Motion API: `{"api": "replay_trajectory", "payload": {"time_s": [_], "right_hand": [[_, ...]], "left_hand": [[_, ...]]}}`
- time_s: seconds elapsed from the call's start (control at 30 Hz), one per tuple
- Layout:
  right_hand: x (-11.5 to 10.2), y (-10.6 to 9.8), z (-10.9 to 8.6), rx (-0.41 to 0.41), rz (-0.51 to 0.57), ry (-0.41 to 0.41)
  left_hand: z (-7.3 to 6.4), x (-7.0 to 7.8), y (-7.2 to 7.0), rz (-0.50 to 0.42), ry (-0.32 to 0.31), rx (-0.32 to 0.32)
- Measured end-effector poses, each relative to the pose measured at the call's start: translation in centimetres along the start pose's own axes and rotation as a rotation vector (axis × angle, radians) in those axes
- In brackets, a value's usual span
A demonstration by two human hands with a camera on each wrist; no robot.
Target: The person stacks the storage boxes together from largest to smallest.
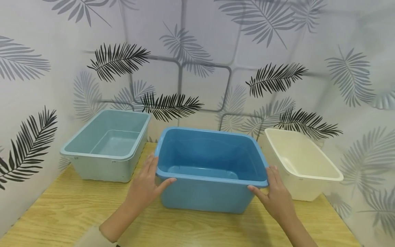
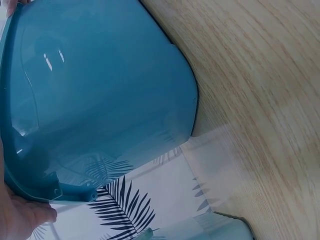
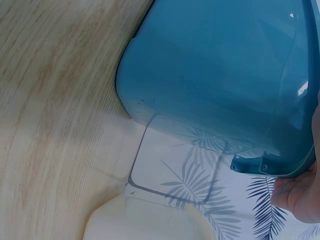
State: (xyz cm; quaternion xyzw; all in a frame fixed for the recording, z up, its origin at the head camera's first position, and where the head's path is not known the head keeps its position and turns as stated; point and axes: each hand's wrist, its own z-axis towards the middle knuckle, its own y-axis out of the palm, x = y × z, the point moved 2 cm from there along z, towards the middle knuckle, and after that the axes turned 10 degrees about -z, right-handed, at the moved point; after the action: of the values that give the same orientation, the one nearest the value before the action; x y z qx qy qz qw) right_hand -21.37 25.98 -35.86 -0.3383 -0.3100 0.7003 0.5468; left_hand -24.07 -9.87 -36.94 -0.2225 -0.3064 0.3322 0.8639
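blue tub (floor pt. hidden)

Room to pass lies on the counter before the blue tub; the pale-blue tub bounds the left gap, the cream tub the right; patterned wall behind.

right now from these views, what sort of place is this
Likely an indoor tabletop setup, though home or studio is unclear: a wood-grain table, leaf-patterned wall behind it, and a blue tub between a pale teal tub and a cream tub.
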Motion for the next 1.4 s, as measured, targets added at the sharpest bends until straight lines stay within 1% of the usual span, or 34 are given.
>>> {"api": "replay_trajectory", "payload": {"time_s": [0.2, 0.4, 0.5, 0.73, 0.87, 0.93, 1.0, 1.03, 1.1, 1.17, 1.23, 1.33, 1.4], "right_hand": [[-0.2, -0.1, 0.0, -0.015, 0.003, 0.006], [-0.3, -0.3, 0.0, -0.021, 0.006, 0.005], [-0.3, -0.2, 0.0, -0.022, 0.003, 0.005], [-0.3, -0.2, 0.0, -0.04, 0.01, 0.004], [-0.3, -0.2, 0.1, -0.052, 0.047, 0.002], [-0.3, -0.2, 0.2, -0.034, 0.086, -0.009], [-0.3, -0.4, 0.3, 0.003, 0.111, -0.025], [-0.4, -0.4, 0.4, 0.026, 0.123, -0.038], [-0.5, -0.5, 0.5, 0.076, 0.137, -0.07], [-0.7, -0.6, 0.6, 0.125, 0.124, -0.109], [-1.2, -0.6, 0.6, 0.163, 0.124, -0.155], [-2.2, -0.5, 0.6, 0.196, 0.124, -0.21], [-3.0, -0.4, 0.7, 0.199, 0.136, -0.237]], "left_hand": [[0.0, 0.2, -0.2, -0.004, -0.012, -0.017], [0.0, 0.1, -0.3, 0.004, -0.01, -0.016], [0.0, 0.1, -0.3, 0.006, -0.022, -0.026], [0.1, 0.3, -0.5, -0.004, -0.063, -0.058], [0.1, 0.1, -0.5, -0.037, -0.121, -0.097], [0.0, -0.1, -0.5, -0.056, -0.145, -0.119], [-0.1, -0.3, -0.7, -0.082, -0.15, -0.132], [-0.1, -0.4, -0.7, -0.093, -0.142, -0.132], [-0.1, -0.6, -1.0, -0.111, -0.107, -0.117], [0.0, -0.8, -1.2, -0.127, -0.056, -0.085], [0.0, -1.1, -1.5, -0.125, -0.005, -0.041], [0.1, -1.5, -2.0, -0.112, 0.044, 0.024], [0.0, -1.8, -2.2, -0.083, 0.052, 0.06]]}}
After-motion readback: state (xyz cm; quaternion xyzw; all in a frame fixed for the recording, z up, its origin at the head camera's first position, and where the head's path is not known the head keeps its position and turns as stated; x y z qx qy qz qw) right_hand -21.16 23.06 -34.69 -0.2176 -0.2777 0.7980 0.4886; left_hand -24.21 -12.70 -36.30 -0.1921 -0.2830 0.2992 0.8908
